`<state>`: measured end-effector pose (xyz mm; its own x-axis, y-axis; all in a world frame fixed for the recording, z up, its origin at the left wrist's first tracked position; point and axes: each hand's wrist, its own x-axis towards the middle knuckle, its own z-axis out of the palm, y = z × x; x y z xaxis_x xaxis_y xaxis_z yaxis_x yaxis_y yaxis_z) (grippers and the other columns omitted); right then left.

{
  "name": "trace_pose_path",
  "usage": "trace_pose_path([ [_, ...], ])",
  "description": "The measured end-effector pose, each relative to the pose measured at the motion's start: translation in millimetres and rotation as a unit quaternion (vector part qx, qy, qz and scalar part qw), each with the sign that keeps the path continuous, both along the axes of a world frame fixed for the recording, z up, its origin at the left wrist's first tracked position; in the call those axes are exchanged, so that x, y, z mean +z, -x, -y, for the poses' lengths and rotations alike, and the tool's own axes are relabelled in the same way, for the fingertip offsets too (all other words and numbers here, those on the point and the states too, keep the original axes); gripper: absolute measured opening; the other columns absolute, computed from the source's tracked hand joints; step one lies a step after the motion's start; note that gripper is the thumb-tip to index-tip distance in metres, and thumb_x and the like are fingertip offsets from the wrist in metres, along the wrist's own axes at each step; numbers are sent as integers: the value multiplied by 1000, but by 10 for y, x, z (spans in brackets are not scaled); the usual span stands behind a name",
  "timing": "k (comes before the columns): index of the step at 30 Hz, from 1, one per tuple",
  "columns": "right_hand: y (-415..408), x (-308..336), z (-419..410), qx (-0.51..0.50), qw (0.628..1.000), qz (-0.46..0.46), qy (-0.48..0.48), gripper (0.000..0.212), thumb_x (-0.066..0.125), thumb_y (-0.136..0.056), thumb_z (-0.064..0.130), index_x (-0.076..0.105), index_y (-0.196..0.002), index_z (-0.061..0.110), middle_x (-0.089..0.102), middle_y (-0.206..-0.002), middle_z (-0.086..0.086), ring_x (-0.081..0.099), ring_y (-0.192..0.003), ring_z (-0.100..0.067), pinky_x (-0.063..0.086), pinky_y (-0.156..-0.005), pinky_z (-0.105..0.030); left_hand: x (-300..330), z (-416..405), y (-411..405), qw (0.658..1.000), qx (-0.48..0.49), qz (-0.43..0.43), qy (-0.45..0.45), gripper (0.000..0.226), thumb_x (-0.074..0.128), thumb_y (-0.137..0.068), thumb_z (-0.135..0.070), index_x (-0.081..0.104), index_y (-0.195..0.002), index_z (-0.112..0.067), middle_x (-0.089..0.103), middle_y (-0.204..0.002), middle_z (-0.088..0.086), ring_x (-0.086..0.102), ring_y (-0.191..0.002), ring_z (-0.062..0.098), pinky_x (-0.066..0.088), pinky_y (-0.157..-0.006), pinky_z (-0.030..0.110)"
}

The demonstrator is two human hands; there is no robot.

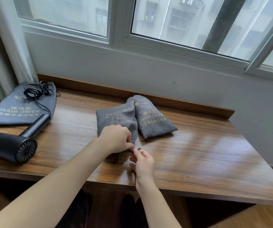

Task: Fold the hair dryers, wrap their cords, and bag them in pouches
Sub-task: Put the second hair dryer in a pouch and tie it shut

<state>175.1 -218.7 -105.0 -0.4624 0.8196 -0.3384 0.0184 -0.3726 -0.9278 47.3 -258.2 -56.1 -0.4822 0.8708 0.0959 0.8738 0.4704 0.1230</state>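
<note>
Both hands (127,148) pinch the drawstring (129,150); pouch (117,124) mouth faces them.

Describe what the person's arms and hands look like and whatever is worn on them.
Both forearms are bare as far as the frame shows: no sleeve reaches into view. The left hand and right hand wear no gloves, and no ring, watch or bracelet shows. The nails look short and unpainted, as far as the picture can tell.

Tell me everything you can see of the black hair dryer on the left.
The black hair dryer lies unbagged on its side on the wooden table, its finned rear grille facing the camera. The handle is unfolded and runs up to an empty grey pouch, with its cord loosely coiled on top. Neither hand touches it.
</note>
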Motion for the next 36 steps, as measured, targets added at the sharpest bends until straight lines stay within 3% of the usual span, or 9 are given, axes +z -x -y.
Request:
trace_pose_path([
  [3,-23,-27,18,1,999,21,-26,29,64,-93,12,57,-65,14,57,-64,0,51,-61,-12,44,-57,-25,12,-18,-18,999,-14,-17,34,35,66,-73,-64,71,-93,-35,69,-101,-6,64,-100,20,43,-72,28],
  [7,-43,-43,22,-10,1000,21,-18,27,66,-91,10,59,-65,14,59,-62,1,53,-61,-12,46,-60,-29,-1,-4,-76,993,-70,-72,69,25,67,-78,-44,70,-100,-33,65,-109,-8,61,-106,18,43,-74,28],
  [10,-33,-30,10,-14,1000,7,6,25,63,-93,9,60,-69,12,61,-66,-2,55,-58,-10,48,-56,-24,12,1,-67,995,-63,-53,55,16,64,-82,-33,71,-97,-33,65,-109,-7,62,-105,20,41,-73,27],
  [16,12,-56,-41,-14,998,-40,55,21,59,-96,9,58,-76,14,65,-71,-2,59,-69,-13,42,-54,-22,28,64,-34,999,-36,-21,23,19,53,-91,-38,65,-101,-28,66,-110,2,62,-103,28,45,-79,33],
  [21,87,14,-68,-1,984,-120,129,16,52,-101,10,58,-86,14,68,-82,-5,62,-74,-14,42,-60,-23,-35,162,74,992,-49,94,-62,10,62,-84,-28,65,-93,-26,68,-91,-6,61,-90,17,47,-77,31],
  [24,135,58,-102,1,972,-167,163,16,49,-102,10,59,-89,12,71,-84,-7,65,-75,-14,46,-62,-24,-65,222,81,969,-40,200,-142,12,68,-81,-14,64,-81,-25,61,-70,-14,53,-63,0,41,-61,21],
  [27,177,65,-122,3,965,-194,177,16,47,-103,8,55,-90,11,67,-73,-6,63,-64,-11,49,-55,-20,-83,271,82,922,-13,325,-208,20,65,-83,-4,59,-82,-23,63,-71,-2,54,-58,4,47,-44,23],
  [32,280,72,-118,71,990,-106,67,17,49,-101,6,54,-86,11,60,-69,-1,50,-53,-4,38,-47,-16,-32,316,97,902,-24,353,-247,21,64,-81,0,62,-89,-20,71,-78,3,63,-66,19,56,-45,35],
  [36,312,103,-191,104,990,13,-91,13,61,-94,9,66,-83,11,65,-59,4,54,-57,-7,43,-54,-19,13,316,117,911,-39,343,-227,23,69,-77,5,64,-87,-16,75,-76,-6,67,-66,12,58,-51,35],
])
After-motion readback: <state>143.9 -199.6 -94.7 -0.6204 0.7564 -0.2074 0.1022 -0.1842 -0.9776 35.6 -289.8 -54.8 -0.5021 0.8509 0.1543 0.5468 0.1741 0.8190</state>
